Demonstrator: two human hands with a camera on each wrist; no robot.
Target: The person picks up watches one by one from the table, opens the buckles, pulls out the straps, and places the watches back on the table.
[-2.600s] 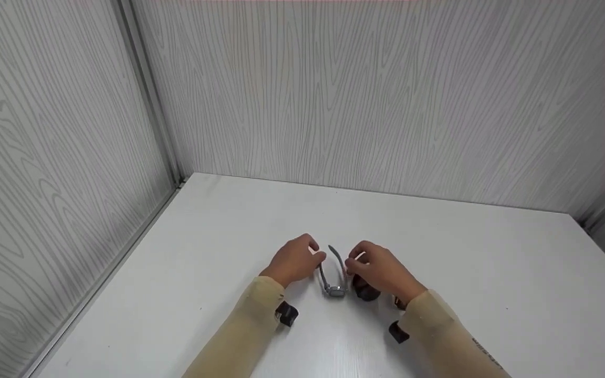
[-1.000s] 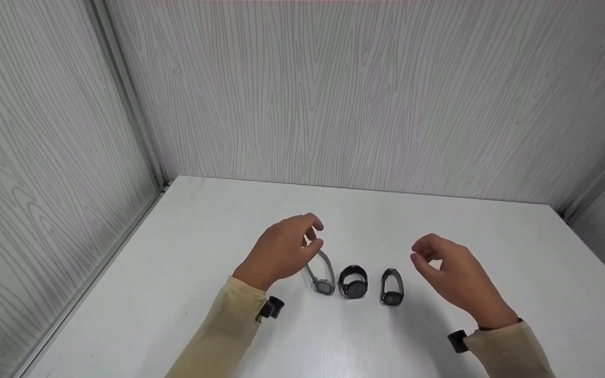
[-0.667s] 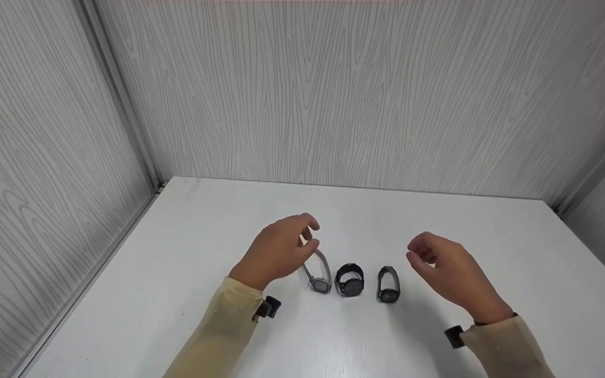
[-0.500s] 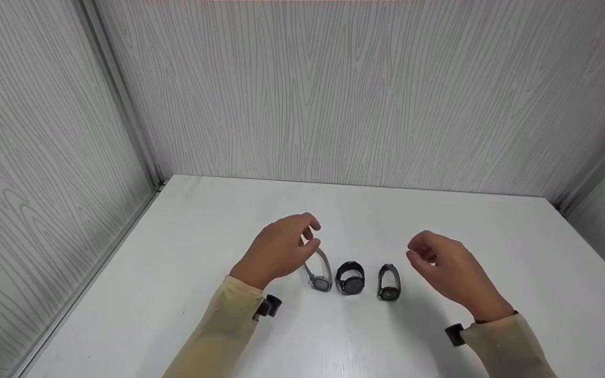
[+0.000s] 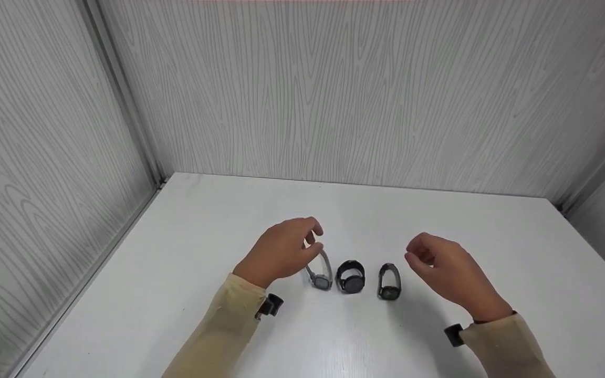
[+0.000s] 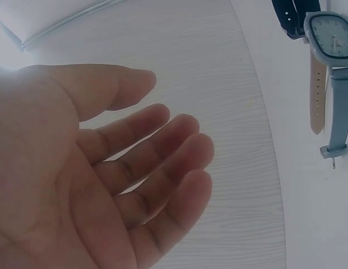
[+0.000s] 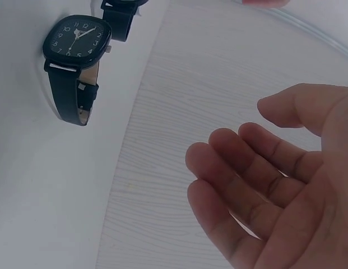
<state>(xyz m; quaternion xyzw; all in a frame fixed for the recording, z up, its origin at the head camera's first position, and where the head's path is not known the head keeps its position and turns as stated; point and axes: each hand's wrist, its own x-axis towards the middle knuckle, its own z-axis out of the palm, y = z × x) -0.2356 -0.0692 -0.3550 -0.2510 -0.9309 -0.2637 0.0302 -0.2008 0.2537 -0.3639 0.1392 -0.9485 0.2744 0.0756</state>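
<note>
Three wristwatches stand in a row on the white table. Leftmost is a grey watch (image 5: 322,282) with a squarish face; its unbuckled strap (image 6: 339,109) hangs apart in the left wrist view. A round black watch (image 5: 354,284) with its strap looped sits in the middle. On the right is a black watch (image 5: 389,292) with a rounded-square dial and white numerals, its strap closed in a loop. My left hand (image 5: 281,249) hovers over the grey watch's strap, fingers loosely bent and holding nothing. Beside the right-hand watch my right hand (image 5: 449,268) hangs in the air, fingers relaxed, palm bare.
The white table (image 5: 218,210) meets a pale wood-grain panel (image 5: 334,94) at the back. Another such panel (image 5: 34,184) closes the left side, and a third rises at the right edge. Both sleeves carry a small black wrist camera (image 5: 269,306).
Earlier both hands were at the watches, the left at the grey strap and the right over the black ones. They have since drawn apart, the right hand moving rightward; lately both barely move.
</note>
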